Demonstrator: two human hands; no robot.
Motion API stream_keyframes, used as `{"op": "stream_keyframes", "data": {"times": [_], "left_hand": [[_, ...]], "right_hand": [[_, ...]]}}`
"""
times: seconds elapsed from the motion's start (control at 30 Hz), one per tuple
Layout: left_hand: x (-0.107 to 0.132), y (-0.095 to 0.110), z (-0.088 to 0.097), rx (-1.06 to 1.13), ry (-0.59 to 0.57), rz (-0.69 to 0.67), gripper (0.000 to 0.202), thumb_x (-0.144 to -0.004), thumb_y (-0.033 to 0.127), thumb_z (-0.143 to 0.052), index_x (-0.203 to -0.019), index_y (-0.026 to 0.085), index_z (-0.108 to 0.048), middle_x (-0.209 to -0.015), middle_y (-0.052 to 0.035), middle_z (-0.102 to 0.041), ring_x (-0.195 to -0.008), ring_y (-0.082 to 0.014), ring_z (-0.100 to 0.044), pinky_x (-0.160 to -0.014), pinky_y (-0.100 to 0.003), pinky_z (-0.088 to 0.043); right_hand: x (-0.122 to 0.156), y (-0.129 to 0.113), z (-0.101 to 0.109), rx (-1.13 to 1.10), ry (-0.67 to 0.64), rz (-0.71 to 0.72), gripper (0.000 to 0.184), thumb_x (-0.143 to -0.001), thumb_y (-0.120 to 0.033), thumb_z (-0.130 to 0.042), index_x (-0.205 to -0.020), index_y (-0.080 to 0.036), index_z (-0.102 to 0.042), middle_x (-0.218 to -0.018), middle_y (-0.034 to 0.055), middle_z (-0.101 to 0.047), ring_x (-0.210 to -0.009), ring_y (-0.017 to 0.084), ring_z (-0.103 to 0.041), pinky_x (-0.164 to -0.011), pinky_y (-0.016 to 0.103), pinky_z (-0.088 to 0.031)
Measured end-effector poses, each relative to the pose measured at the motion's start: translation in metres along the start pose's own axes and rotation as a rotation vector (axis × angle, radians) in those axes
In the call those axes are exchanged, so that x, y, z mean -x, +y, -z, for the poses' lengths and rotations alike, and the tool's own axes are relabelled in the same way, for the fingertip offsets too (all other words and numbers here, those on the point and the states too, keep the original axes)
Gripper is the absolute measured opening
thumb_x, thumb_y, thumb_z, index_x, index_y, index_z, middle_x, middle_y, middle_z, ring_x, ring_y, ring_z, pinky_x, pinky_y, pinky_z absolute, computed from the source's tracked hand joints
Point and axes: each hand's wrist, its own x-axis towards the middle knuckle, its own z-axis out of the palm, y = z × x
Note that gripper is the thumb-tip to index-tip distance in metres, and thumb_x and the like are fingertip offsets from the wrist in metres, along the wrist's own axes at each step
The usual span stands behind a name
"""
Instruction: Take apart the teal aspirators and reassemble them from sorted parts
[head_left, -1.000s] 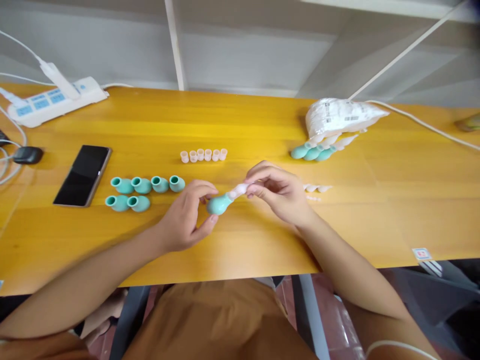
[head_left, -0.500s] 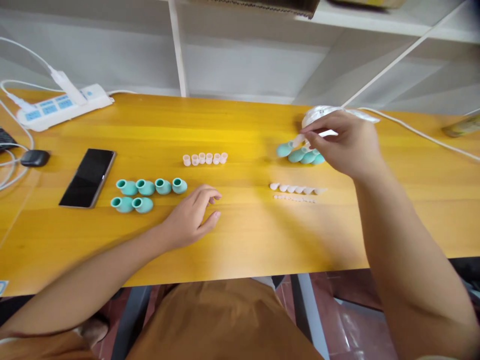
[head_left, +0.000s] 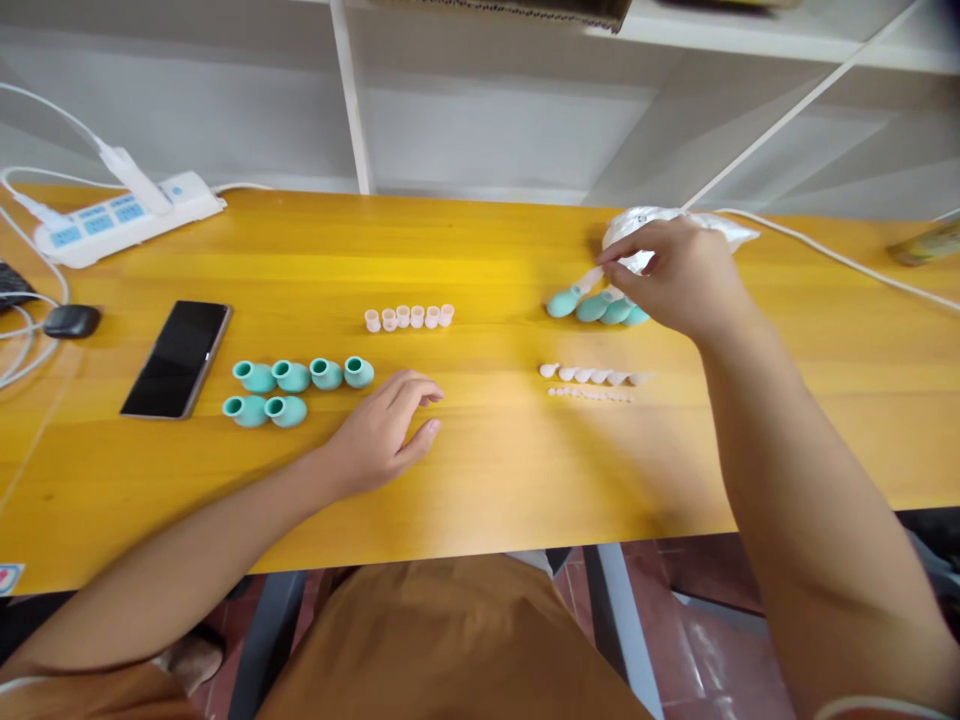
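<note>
My right hand (head_left: 675, 278) pinches the whitish nozzle of a teal bulb syringe (head_left: 562, 302) between thumb and fingertips. The bulb end points left, at the end of a row of similar teal bulbs (head_left: 592, 308) partly hidden behind the hand. My left hand (head_left: 390, 428) rests on the table, empty, its fingers loosely bent and the thumb apart. Just left of it are several teal bulbs with open necks (head_left: 292, 376), in two rows. Beyond it stands a row of small translucent pinkish cups (head_left: 403, 318).
A row of small white pieces (head_left: 598, 376) lies before my right hand, with a line of tiny pieces (head_left: 590, 396) nearer me. A clear plastic bag (head_left: 630, 225) sits behind that hand. Leftward are a phone (head_left: 176, 360), a black case (head_left: 72, 320) and a power strip (head_left: 127, 225).
My right hand has shifted slightly left, and the pinched bulb syringe has moved a little left and down with it. The left hand stays in place.
</note>
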Motion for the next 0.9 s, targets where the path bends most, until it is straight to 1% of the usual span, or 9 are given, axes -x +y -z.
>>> {"op": "stream_keyframes", "data": {"times": [0.13,0.23,0.33,0.5,0.6,0.73,0.83,0.9], "left_hand": [[0.000,0.001,0.000,0.000,-0.008,-0.003,0.022,-0.110,0.023,-0.056,-0.131,0.020,-0.057,-0.126,-0.0133,-0.070,-0.114,-0.0278,-0.070,-0.096,-0.044,-0.062],[0.001,0.001,0.000,-0.007,-0.015,-0.005,0.020,-0.111,0.024,-0.055,-0.131,0.020,-0.056,-0.126,-0.0133,-0.070,-0.117,-0.0281,-0.070,-0.096,-0.044,-0.061],[0.001,0.001,0.000,-0.009,-0.013,-0.016,0.019,-0.112,0.024,-0.054,-0.130,0.019,-0.056,-0.125,-0.0134,-0.070,-0.117,-0.0283,-0.069,-0.097,-0.044,-0.060],[0.000,0.000,-0.001,-0.010,-0.014,-0.015,0.019,-0.112,0.023,-0.053,-0.131,0.020,-0.056,-0.126,-0.0133,-0.070,-0.116,-0.0280,-0.068,-0.097,-0.044,-0.060],[0.000,0.000,-0.002,-0.006,-0.015,-0.015,0.019,-0.112,0.023,-0.053,-0.131,0.020,-0.056,-0.125,-0.0136,-0.070,-0.116,-0.0281,-0.068,-0.096,-0.043,-0.059],[0.000,0.000,-0.002,-0.006,-0.008,-0.023,0.018,-0.112,0.023,-0.053,-0.129,0.019,-0.057,-0.123,-0.0137,-0.070,-0.114,-0.0282,-0.069,-0.095,-0.042,-0.059],[0.000,0.001,-0.001,-0.008,-0.007,-0.024,0.018,-0.112,0.022,-0.053,-0.129,0.018,-0.057,-0.123,-0.0139,-0.070,-0.112,-0.0278,-0.068,-0.095,-0.043,-0.060],[0.000,0.001,-0.001,-0.011,-0.012,-0.023,0.018,-0.112,0.022,-0.053,-0.129,0.018,-0.057,-0.123,-0.0140,-0.070,-0.111,-0.0275,-0.068,-0.094,-0.043,-0.059]], "right_hand": [[0.001,-0.003,-0.001,0.008,0.000,0.018,0.014,-0.094,-0.012,-0.077,-0.098,-0.019,-0.088,-0.107,0.0137,-0.087,-0.085,0.018,-0.072,-0.094,0.039,-0.055],[0.001,-0.005,-0.001,0.016,-0.007,0.015,0.015,-0.096,-0.015,-0.075,-0.102,-0.017,-0.089,-0.107,0.0137,-0.087,-0.079,0.016,-0.068,-0.089,0.038,-0.054],[0.001,-0.003,0.001,0.042,-0.019,0.009,0.017,-0.095,-0.015,-0.075,-0.102,-0.015,-0.090,-0.106,0.0140,-0.087,-0.078,0.016,-0.067,-0.087,0.037,-0.053],[0.001,0.002,0.002,0.095,-0.040,0.020,0.018,-0.095,-0.017,-0.073,-0.105,-0.020,-0.088,-0.108,0.0113,-0.087,-0.086,0.021,-0.072,-0.091,0.036,-0.055],[0.002,0.003,0.002,0.120,-0.053,0.036,0.019,-0.096,-0.018,-0.072,-0.105,-0.020,-0.088,-0.111,0.0126,-0.087,-0.090,0.023,-0.074,-0.093,0.037,-0.055],[0.003,0.002,0.002,0.119,-0.047,0.080,0.020,-0.096,-0.017,-0.071,-0.106,-0.019,-0.088,-0.116,0.0138,-0.086,-0.095,0.023,-0.074,-0.094,0.035,-0.055],[0.006,-0.005,0.003,0.094,0.014,0.125,0.019,-0.098,-0.021,-0.071,-0.110,-0.019,-0.086,-0.120,0.0147,-0.085,-0.107,0.026,-0.074,-0.101,0.037,-0.054],[0.011,-0.014,0.006,0.096,0.094,0.129,0.017,-0.101,-0.026,-0.072,-0.111,-0.020,-0.084,-0.120,0.0152,-0.084,-0.113,0.029,-0.073,-0.107,0.041,-0.053]]}}
